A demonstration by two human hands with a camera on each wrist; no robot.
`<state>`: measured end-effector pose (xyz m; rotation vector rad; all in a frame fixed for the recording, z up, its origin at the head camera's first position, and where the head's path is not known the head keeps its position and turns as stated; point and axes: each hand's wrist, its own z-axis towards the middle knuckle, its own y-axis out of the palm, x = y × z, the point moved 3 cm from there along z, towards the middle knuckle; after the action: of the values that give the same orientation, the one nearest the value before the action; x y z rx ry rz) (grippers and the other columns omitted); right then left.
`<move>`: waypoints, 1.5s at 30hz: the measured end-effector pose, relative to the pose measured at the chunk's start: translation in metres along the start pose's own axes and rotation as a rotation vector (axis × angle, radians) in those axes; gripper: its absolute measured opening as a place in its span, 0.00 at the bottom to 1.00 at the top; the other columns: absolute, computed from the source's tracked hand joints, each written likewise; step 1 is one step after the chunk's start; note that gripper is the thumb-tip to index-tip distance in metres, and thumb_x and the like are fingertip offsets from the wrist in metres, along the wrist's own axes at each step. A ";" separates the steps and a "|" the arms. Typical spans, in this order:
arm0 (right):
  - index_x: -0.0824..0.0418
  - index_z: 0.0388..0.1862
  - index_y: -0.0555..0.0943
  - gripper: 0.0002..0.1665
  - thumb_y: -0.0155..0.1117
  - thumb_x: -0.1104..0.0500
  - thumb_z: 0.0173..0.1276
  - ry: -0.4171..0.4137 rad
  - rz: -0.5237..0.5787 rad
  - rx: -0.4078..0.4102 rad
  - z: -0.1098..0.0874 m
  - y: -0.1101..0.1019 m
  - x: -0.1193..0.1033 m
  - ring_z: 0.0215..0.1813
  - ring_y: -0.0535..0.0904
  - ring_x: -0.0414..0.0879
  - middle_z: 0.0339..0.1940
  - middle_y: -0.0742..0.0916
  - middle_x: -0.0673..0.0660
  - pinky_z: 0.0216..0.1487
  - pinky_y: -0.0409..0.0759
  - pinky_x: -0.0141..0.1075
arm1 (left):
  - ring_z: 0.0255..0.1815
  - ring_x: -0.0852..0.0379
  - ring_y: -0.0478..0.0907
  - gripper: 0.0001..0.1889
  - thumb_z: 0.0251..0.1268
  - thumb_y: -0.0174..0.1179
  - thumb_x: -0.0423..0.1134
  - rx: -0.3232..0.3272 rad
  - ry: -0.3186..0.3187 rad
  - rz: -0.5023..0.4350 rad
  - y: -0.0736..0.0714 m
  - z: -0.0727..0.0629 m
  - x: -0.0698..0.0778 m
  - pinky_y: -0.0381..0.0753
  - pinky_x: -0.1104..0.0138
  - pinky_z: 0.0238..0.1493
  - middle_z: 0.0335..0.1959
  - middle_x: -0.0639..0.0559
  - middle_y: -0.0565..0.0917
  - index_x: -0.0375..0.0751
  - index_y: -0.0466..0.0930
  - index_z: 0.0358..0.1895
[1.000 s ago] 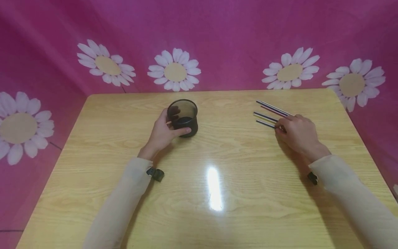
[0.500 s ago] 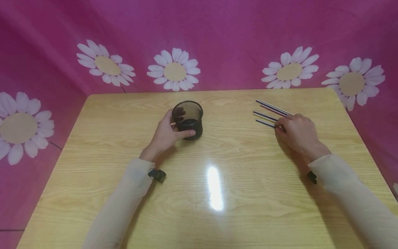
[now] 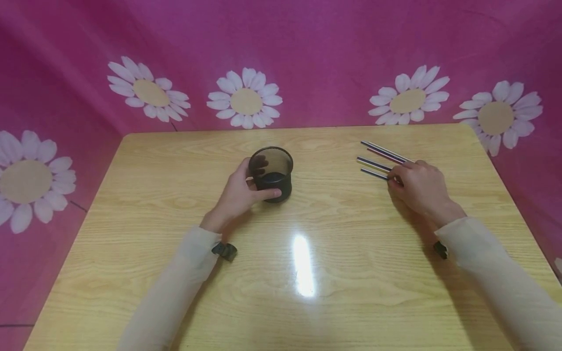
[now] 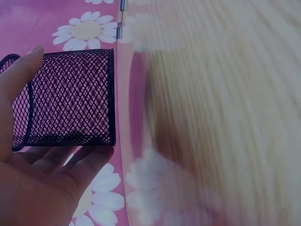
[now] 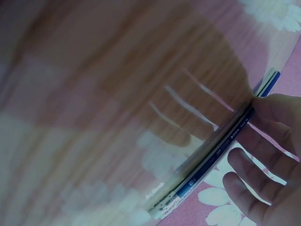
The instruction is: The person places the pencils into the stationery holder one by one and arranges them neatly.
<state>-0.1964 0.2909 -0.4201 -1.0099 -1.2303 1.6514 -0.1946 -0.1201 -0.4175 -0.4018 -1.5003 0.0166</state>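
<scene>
Head view: left hand (image 3: 234,192) grips black cylindrical wire-mesh cup (image 3: 282,185) at 12 o'clock on the glossy wood-grain table (image 3: 338,219); right hand (image 3: 419,187), well apart, pinches slim dark-striped pencils (image 3: 374,165) at 2 o'clock. Left wrist: cup at 9 o'clock. Right wrist: white lettering (image 5: 192,182) on a blue barrel (image 5: 214,156), illegibly blurred
</scene>
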 end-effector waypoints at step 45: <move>0.70 0.47 0.89 0.11 0.76 0.66 0.69 0.042 0.007 -0.062 0.002 0.002 0.001 0.41 0.81 0.65 0.41 0.90 0.68 0.44 0.82 0.62 | 0.72 0.39 0.76 0.46 0.53 0.85 0.28 -0.090 0.011 -0.008 0.021 -0.009 -0.001 0.75 0.50 0.75 0.72 0.36 0.77 0.33 0.69 0.76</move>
<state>-0.1983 0.2907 -0.4216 -1.0827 -1.2580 1.5975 -0.1809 -0.1029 -0.4245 -0.4673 -1.4956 -0.0600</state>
